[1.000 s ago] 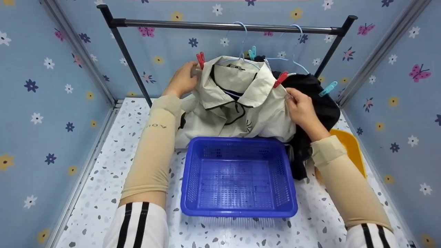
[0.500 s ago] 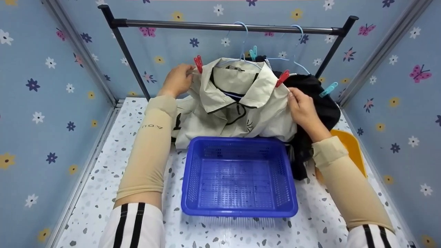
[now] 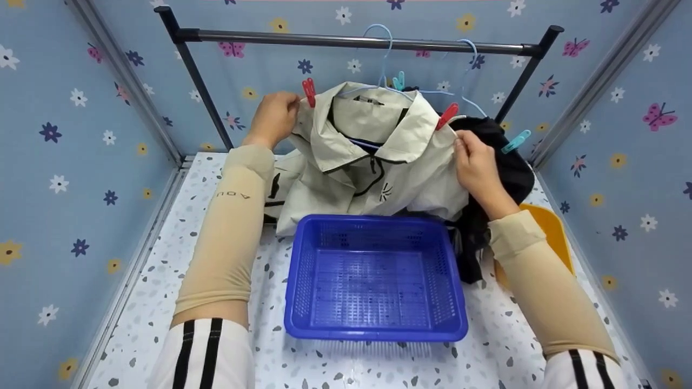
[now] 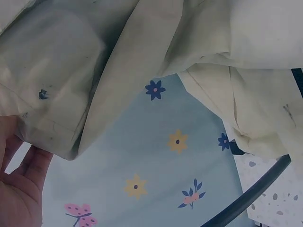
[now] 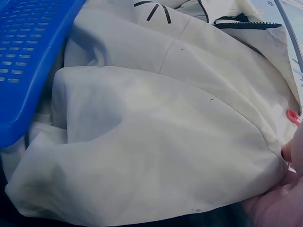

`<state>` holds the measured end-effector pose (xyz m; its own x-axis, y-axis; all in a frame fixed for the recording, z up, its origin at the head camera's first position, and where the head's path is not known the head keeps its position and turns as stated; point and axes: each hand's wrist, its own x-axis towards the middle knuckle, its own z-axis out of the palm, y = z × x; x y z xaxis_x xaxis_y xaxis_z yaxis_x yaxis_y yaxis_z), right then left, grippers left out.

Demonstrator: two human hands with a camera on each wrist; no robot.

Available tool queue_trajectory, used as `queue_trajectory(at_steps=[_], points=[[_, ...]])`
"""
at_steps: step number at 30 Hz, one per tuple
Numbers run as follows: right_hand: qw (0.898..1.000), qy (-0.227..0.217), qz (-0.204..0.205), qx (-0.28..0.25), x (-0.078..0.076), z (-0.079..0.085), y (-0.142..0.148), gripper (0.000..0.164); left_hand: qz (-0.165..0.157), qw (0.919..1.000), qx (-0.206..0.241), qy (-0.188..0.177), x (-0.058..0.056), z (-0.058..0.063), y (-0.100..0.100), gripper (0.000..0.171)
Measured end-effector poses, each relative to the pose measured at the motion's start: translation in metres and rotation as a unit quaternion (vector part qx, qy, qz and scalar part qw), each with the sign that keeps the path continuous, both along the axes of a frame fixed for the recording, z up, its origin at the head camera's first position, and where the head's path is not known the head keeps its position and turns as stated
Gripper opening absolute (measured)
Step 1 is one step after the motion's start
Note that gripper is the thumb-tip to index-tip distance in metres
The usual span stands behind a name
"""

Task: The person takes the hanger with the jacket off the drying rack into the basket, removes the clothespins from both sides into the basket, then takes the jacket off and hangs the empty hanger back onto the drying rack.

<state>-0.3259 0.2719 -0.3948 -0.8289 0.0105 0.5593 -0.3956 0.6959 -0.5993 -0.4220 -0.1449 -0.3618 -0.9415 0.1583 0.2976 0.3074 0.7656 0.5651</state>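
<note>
A pale beige jacket with a collar and black trim hangs on a light blue hanger at the black rail. Red clothespins are clipped at both shoulders, one on the left and one on the right. My left hand pinches the cloth of the left shoulder beside its clothespin; the left wrist view shows thumb and fingers on the fabric edge. With my right hand I pinch the right shoulder, just below the other clothespin. The lower jacket is partly hidden behind the blue basket.
A blue plastic basket stands in front of the jacket. Behind it to the right hangs a black garment with teal clothespins on a second hanger. A yellow container sits at right. The black rack spans the back.
My left hand has moved outward to the left and slightly up, drawing the left shoulder with it. The jacket and hanger have risen, with the hook now above the rail; the right hand rose slightly.
</note>
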Motion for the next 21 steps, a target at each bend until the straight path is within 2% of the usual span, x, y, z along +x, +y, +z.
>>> queue_trajectory(at_steps=[10, 21], points=[[1.0, 0.026, 0.001, 0.012, -0.024, -0.01, 0.014, 0.028, 0.013, 0.9998, 0.017, -0.002, 0.004, 0.015, 0.0, 0.037], [0.999, 0.035, 0.004, -0.004, -0.013, 0.01, 0.004, 0.027, 0.01, 0.9995, 0.02, 0.024, 0.012, 0.027, -0.005, 0.035]])
